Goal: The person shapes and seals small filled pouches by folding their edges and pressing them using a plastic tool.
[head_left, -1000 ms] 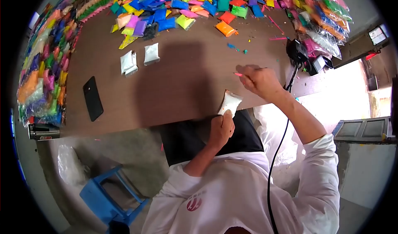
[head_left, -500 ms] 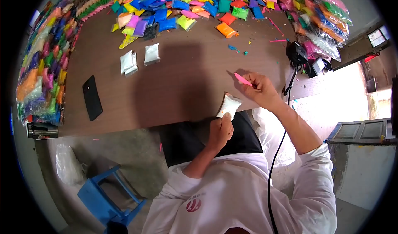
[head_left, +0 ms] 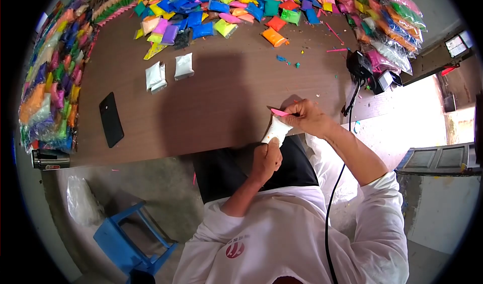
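Packet (head_left: 277, 130), white and pillow-shaped, is held at a slant by the near edge of the surface (head_left: 131, 128), its lower end gripped by the curled fingers of the left hand (head_left: 268, 159), with the thumb pressed on its front. Above it, the right hand (head_left: 308, 118) pinches a slim, pink, blade-shaped tool (head_left: 279, 112) between thumb and fingers, so that it lies across the packet's upper end. Whether its edge actually meets the film or merely passes in front of it cannot be told, nor whether the right fingers also touch the packet's corner. The step in hand looks like working the tool at that top end, with the left hand serving as a clamp. From here, the next move seems to call for a firm but gentle hold below, since the packet looks soft and could buckle, and for a short, controlled stroke kept away from the left thumb. Well apart on the left of the surface lie two overlapping white sachets (head_left: 155, 76) and a single white sachet (head_left: 184, 66), beyond a black smartphone (head_left: 110, 119), while a heap of coloured sachets (head_left: 219, 7) covers the far side.
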`<state>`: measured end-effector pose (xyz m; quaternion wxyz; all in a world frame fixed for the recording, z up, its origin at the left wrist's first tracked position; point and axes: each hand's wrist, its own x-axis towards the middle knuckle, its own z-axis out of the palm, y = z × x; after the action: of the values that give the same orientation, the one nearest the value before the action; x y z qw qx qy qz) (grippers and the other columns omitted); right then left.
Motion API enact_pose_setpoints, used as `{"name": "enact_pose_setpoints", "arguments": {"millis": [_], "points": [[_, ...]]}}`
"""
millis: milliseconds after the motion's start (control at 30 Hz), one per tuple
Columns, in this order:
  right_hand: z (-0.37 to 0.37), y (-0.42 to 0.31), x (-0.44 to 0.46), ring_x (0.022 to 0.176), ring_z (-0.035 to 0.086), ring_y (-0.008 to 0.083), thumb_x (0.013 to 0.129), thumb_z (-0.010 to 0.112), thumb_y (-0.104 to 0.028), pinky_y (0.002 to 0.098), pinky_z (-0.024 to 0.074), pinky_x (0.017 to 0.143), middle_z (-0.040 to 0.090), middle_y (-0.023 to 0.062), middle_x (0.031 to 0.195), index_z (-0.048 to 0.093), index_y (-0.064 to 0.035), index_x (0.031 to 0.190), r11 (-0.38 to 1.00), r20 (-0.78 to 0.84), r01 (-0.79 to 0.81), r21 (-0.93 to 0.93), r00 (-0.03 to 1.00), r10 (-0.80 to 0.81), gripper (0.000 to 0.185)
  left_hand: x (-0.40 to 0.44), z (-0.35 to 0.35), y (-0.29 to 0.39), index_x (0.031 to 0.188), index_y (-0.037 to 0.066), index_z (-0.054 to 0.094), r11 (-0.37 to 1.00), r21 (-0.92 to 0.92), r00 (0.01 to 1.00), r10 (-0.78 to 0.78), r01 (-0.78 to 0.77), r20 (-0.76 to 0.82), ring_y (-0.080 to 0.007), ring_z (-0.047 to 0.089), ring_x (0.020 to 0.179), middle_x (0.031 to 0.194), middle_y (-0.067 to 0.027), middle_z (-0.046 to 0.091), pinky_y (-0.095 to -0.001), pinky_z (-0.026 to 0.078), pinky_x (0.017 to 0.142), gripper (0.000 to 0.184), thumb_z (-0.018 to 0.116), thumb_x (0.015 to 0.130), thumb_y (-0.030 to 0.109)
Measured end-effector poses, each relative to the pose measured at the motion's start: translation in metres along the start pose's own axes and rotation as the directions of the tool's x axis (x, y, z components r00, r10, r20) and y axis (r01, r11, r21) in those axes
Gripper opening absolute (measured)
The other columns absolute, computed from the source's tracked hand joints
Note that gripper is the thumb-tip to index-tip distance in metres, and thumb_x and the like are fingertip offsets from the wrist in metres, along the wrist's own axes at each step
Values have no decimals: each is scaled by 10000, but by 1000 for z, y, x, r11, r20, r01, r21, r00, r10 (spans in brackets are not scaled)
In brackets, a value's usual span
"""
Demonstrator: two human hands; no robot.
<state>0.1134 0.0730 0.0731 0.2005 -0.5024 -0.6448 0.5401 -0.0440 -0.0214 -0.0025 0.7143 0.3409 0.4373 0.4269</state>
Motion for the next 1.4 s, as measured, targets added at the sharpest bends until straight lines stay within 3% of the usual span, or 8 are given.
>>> {"name": "enact_pose_setpoints", "arguments": {"millis": [500,733,800,900,1100,1233,1300,1400], "points": [[11,-9,3,707,547,63,833,672,-72,229,446,660,638,-4,748,692,15,861,966,-60,-147,211,985,163,93,-1,1,6,496,114,347,993,-104,999,-45,46,19,-97,354,369,455,0,383,-256,278,358,563,434,970,404],[3,1,18,770,583,87,848,680,-121,254,468,714,673,19,825,699,-8,916,968,11,-109,224,994,110,133,-1,0,8,506,111,356,990,-109,996,-89,91,26,-99,357,363,456,-5,389,-257,277,348,551,442,971,395],[-2,0,21,753,569,81,857,672,-137,247,460,697,659,1,794,696,-8,917,976,126,-163,142,981,145,144,-1,-1,7,511,109,359,990,-109,996,-87,89,21,-100,359,363,457,-6,391,-256,279,348,546,446,971,390],[-4,-12,18,732,549,74,869,667,-165,247,451,675,639,-14,763,689,-5,910,989,96,-146,-29,984,148,167,0,-4,3,520,106,361,983,-146,993,-106,112,50,-101,353,358,460,-6,391,-255,275,344,538,455,969,387],[-13,-6,21,722,529,65,888,656,-212,254,442,660,626,-10,758,677,12,910,998,214,13,-54,977,-1,226,2,-5,0,518,100,358,971,-185,988,-140,151,70,-103,338,347,459,-7,387,-257,257,333,544,459,968,389],[-19,-13,23,760,563,109,893,625,-190,288,455,715,625,27,777,664,-6,906,997,284,-5,-82,958,28,190,3,-7,-2,520,98,360,977,-166,989,-125,137,77,-102,342,348,461,-8,386,-258,254,333,547,461,968,395],[-19,-23,21,766,568,131,895,619,-192,299,454,721,621,44,764,664,-13,914,950,259,56,-306,966,26,186,3,-7,-2,521,98,359,980,-159,991,-111,122,75,-102,344,349,461,-8,385,-257,253,333,548,460,967,398],[-21,-26,20,773,571,148,892,620,-187,304,453,731,619,51,765,664,-18,921,954,269,46,-298,962,38,177,3,-8,-2,522,98,361,979,-161,990,-115,127,83,-101,346,349,462,-10,388,-257,253,333,551,454,969,406]]}}
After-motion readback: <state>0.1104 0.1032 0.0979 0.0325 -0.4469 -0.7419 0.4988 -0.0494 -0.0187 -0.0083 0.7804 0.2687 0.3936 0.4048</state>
